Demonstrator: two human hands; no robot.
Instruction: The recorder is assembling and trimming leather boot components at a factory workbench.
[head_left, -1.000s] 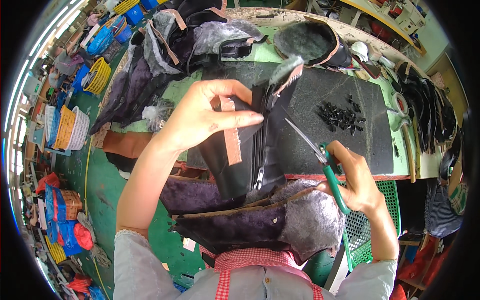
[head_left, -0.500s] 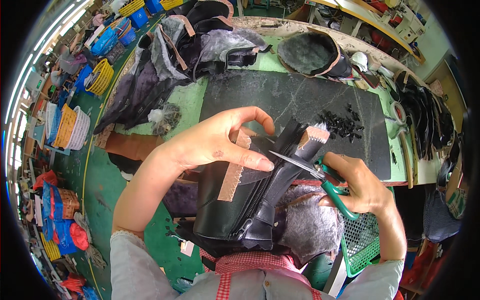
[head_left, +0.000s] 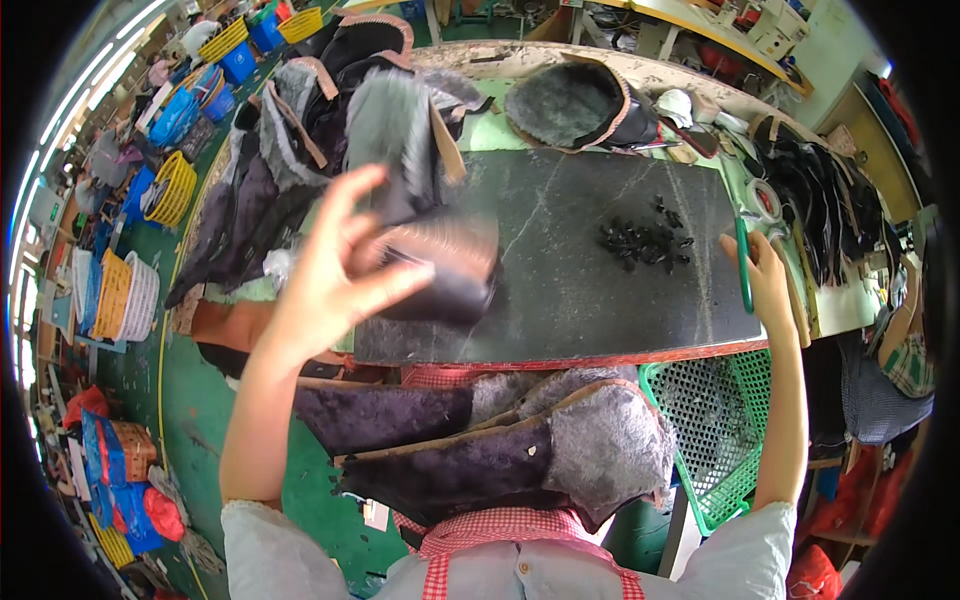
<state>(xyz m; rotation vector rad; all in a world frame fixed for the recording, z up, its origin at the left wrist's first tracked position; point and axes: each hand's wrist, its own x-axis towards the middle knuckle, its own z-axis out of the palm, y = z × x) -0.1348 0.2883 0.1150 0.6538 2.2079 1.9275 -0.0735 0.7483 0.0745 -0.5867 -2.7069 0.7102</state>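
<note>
Half a second back I had the black boot upper pinned at the near edge of the dark stone slab (head_left: 600, 230) with the scissors biting its trim; now the cut is over. My left hand (head_left: 335, 275) has swung out over the slab's left end with fingers spread, and the boot upper (head_left: 440, 265) shows as a motion blur just beyond my fingertips — I cannot tell whether they touch it. It seems on its way toward the heap of lined uppers (head_left: 340, 120) past the slab's far left corner.

My right hand (head_left: 765, 280) has pulled back to the slab's right edge, closed around the green-handled scissors (head_left: 744, 262). The black offcuts (head_left: 645, 240) lie on the slab, left of that hand — more fur-lined pieces (head_left: 500, 450) wait on my lap below the slab's near edge.
</note>
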